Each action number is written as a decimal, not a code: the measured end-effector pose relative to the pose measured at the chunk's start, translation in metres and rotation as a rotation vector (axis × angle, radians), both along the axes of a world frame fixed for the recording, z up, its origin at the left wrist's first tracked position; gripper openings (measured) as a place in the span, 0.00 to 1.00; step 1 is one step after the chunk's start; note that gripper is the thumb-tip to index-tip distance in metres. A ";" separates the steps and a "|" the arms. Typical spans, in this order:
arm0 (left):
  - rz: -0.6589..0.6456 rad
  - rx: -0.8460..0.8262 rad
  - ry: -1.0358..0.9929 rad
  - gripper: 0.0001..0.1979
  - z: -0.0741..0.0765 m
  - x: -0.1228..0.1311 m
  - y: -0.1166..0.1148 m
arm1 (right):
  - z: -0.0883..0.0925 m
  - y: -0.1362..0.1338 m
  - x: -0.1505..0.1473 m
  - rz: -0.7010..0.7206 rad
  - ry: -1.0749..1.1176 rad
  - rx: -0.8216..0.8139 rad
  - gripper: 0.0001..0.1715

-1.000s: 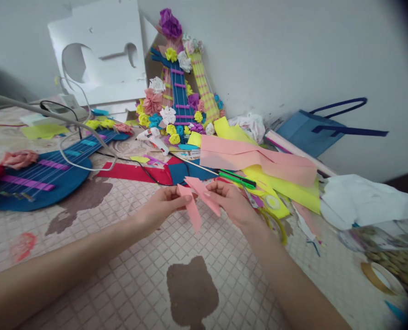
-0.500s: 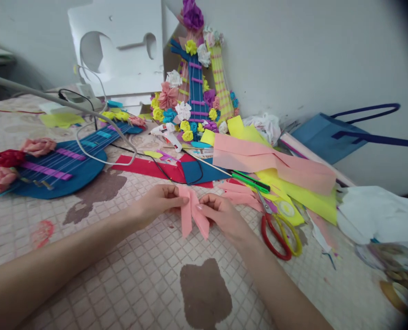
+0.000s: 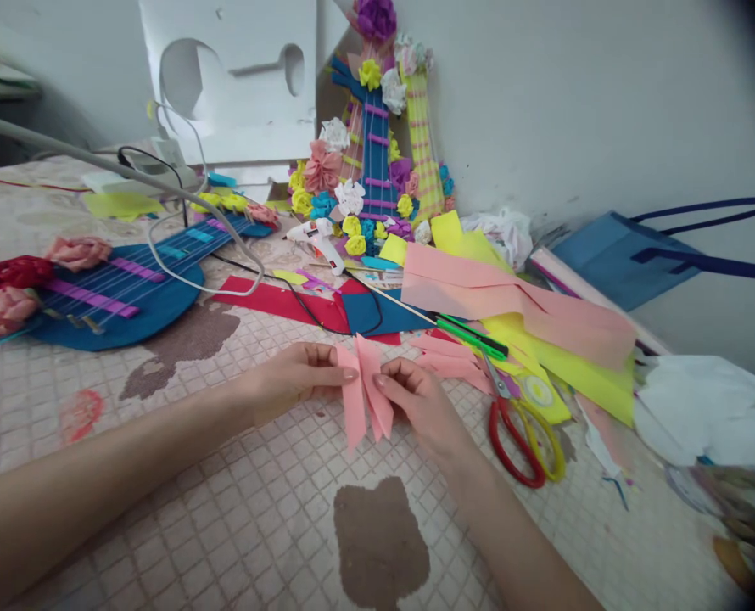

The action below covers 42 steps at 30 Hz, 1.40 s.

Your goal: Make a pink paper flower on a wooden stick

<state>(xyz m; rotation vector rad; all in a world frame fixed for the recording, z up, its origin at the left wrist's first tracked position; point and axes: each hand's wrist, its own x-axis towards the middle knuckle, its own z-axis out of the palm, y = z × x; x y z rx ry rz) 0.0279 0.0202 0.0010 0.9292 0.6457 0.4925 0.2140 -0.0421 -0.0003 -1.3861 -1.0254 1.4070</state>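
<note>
Low over the tabletop, my left hand (image 3: 310,378) pinches the left part of a folded pink strip (image 3: 353,399) between thumb and fingers. My right hand (image 3: 419,399) pinches the right part, where layers spread apart at the lower ends. The material looks like thin fabric or crepe paper; whether it is one piece or more, I cannot tell. Just beyond my right hand lie more pink strips (image 3: 447,356). Scissors (image 3: 517,424) with one red and one yellow handle rest to its right, near a green cutter knife (image 3: 472,335).
A blue guitar-shaped cutout (image 3: 161,297) with flowers lies left, under a bent grey cable (image 3: 97,157). A white glue gun (image 3: 317,242) sits behind red (image 3: 276,304) and blue strips. Decorated guitar shapes (image 3: 377,161) lean at the back. Pink sheets (image 3: 517,301) and a blue bag (image 3: 625,259) lie right.
The pink strip has turned a little in my fingers, and its upper end now sticks up between my hands. My right hand has shifted slightly right. The whole view has moved slightly.
</note>
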 end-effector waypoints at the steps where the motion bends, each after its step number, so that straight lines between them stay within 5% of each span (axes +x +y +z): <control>1: 0.018 0.024 0.022 0.10 0.000 0.000 0.000 | -0.001 0.000 -0.001 0.015 -0.017 0.017 0.15; 7: 0.118 0.165 0.140 0.11 -0.006 0.001 0.002 | -0.006 -0.002 -0.002 0.068 -0.047 0.045 0.14; 15: 0.072 0.034 0.106 0.12 -0.006 -0.001 0.006 | 0.001 -0.003 -0.003 -0.118 -0.009 0.159 0.12; 26: 0.080 -0.011 0.191 0.11 0.003 0.000 0.004 | -0.004 -0.008 -0.011 -0.038 -0.139 0.176 0.11; 42: 0.124 -0.007 0.145 0.10 -0.008 0.003 0.003 | -0.002 -0.008 -0.014 -0.045 -0.229 0.328 0.06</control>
